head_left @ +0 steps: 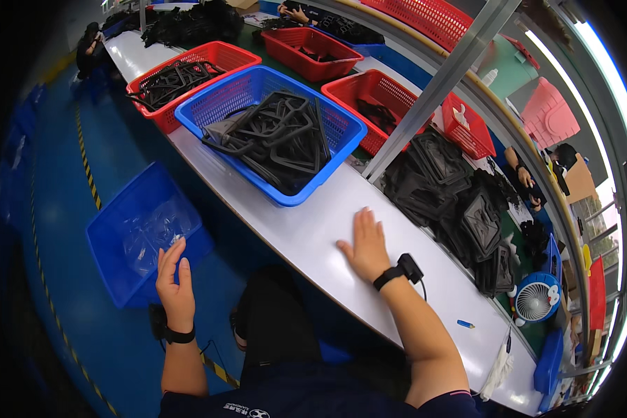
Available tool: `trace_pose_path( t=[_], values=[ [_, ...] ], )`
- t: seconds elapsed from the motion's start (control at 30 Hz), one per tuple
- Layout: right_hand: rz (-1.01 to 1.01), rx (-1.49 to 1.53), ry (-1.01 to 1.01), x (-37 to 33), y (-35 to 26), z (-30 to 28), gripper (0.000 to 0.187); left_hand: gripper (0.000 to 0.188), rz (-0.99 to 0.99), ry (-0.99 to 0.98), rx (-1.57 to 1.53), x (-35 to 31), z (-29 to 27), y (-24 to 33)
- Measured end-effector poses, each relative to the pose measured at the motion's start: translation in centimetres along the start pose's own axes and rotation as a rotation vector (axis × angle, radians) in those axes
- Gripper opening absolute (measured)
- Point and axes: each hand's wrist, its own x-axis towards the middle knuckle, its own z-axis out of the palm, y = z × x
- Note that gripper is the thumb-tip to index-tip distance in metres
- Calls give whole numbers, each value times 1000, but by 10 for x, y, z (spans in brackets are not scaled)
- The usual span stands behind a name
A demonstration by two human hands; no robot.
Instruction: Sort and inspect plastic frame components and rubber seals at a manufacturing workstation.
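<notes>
In the head view my right grip (368,252) spreads, released, over the white table (306,233), contact unclear; my left grip (175,289) is loose and empty too, near a blue bin (111,240) holding clear plastic (150,237); black frames (282,129) lie tangled in the blue basket (340,129) on the table; I judge them light, springy and apt to snag, so I'd take one by a straight side; the clear plastic looks limp, slippery, best pinched by an edge.

Tally: 1 left hand (175,287), 1 right hand (369,252), 2 wristbands (180,337), 1 blue basket (327,171), 1 blue tub (110,268). Red baskets (164,123): 4 at desk (306,240) level, at least 1 overhead. Fan (536,302): 1. Pink bin (550,117): 1. Black frames (285,129): many, overlapping; exact count not readable.
</notes>
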Motion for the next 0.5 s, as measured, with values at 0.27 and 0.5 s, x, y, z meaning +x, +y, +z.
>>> trace_pose_path(
  t=[0.27,0.5],
  values=[
    [-519,272,48,26,-69,-50,67,32,87,-237,-34,15,43,3],
    [-563,347,-161,28,-83,-3,77,50,303,-510,126,36,141,-13]
  ],
)
